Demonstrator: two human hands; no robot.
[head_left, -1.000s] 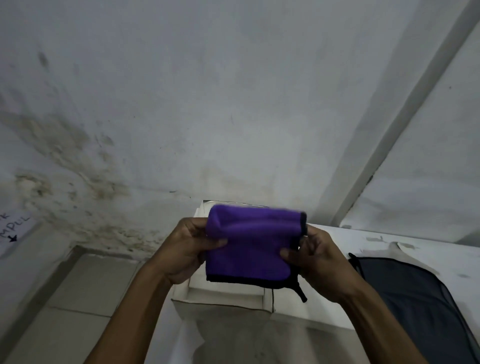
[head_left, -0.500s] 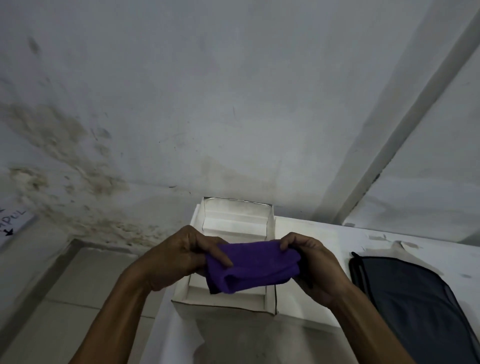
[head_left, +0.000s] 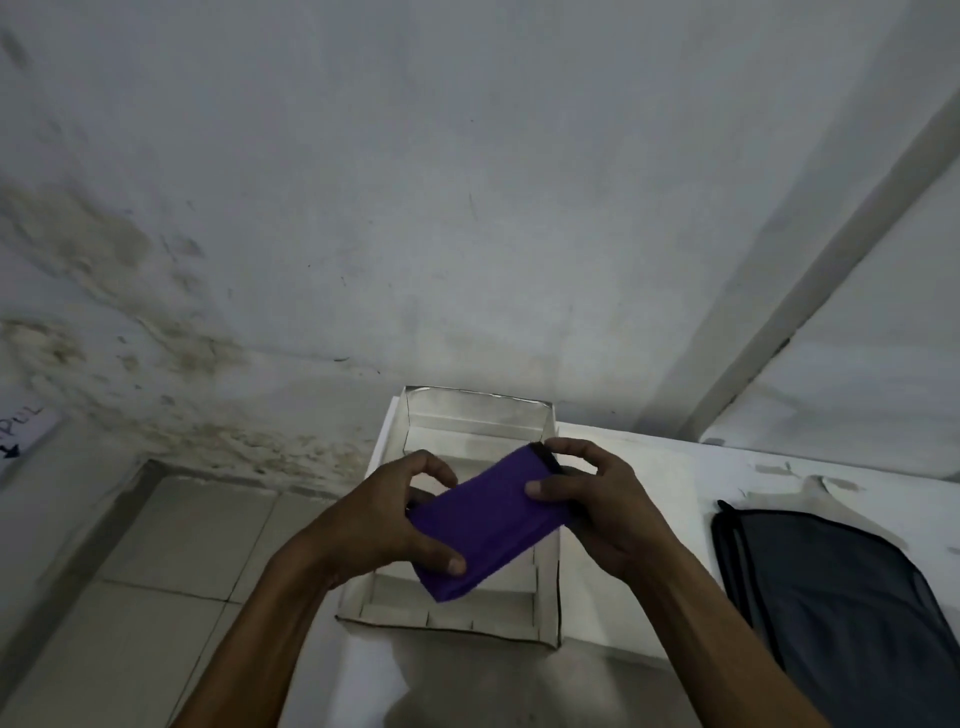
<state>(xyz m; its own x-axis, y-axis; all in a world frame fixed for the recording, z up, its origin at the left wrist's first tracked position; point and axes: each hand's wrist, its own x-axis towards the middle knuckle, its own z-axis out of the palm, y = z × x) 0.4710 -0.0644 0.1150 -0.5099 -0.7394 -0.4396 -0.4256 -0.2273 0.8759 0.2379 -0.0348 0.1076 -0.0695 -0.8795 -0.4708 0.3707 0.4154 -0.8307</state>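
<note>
Hands (head_left: 374, 525) (head_left: 605, 512) grip folded purple cloth (head_left: 485, 525) above white box (head_left: 548, 597).

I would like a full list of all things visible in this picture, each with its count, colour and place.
folded cloth: 1, purple with a black edge, held over the box
open box: 1, white, on the table's left end
table: 1, white, lower right
flat cloth: 1, dark grey with black edging, on the table, right
paper sign: 1, white, handwritten, far left wall
floor tiles: several, pale grey, lower left
wall: 1, whitish, brown stains, behind
left hand: 1, holds the folded cloth's near end
right hand: 1, holds its far end
</note>
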